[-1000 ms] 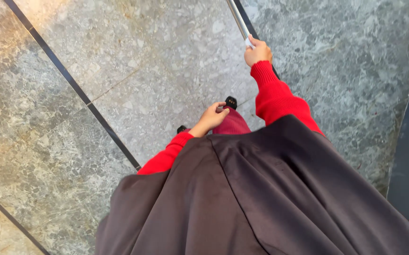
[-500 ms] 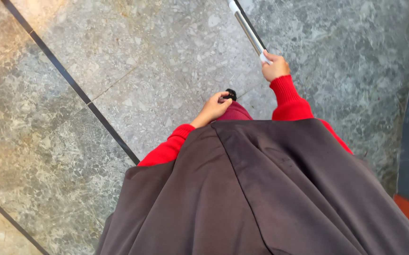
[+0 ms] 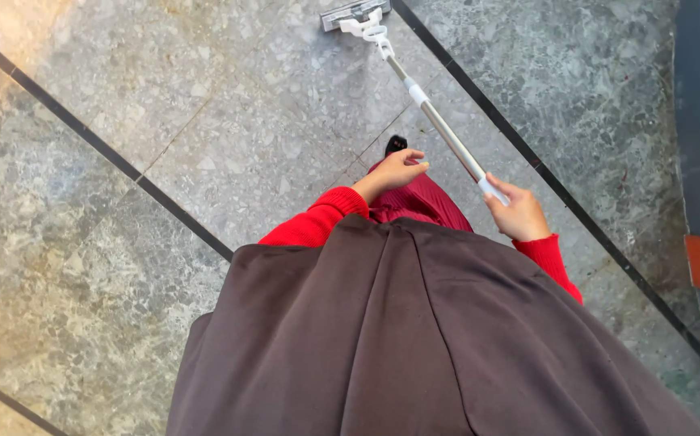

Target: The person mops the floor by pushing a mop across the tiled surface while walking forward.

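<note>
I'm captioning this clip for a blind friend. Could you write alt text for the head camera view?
Seen from above, a person's right hand grips the end of a long metal mop handle that slants across a grey stone floor to a flat mop head at the top edge. The left hand hangs empty beside red sleeves and a dark brown garment.

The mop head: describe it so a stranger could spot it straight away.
Start from the grey speckled stone floor crossed by thin dark strips. The person's right hand grips a long silver pole that runs up and away to the top edge of the view. There lies the mop head, a flat grey bar on a white swivel joint, the only tool on the floor.
</note>
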